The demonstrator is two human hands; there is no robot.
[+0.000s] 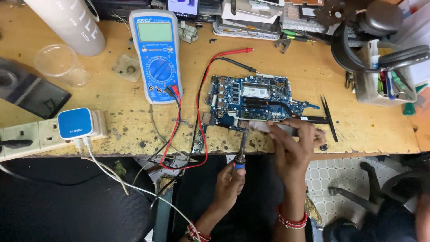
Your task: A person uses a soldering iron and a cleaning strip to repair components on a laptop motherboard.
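Two hands worked at the desk (pixel 112 112) edge: the left hand (pixel 229 183) had its fingers wrapped around a screwdriver (pixel 242 148), shaft upright, tip touching the blue motherboard (pixel 251 96) just above; the right hand (pixel 295 143), nearer, pressed curled fingers onto the board's near edge.

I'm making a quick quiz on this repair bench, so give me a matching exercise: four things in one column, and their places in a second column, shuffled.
Things:
1. multimeter
2. screwdriver
3. tweezers
4. clear plastic cup

Places:
A. right of the blue circuit board, on the bench
B. in the left hand, tip up at the board's near edge
C. far left, beside the white bottle
D. left of the board, red and black leads plugged in

Pairs: 1-D, 2-B, 3-A, 4-C
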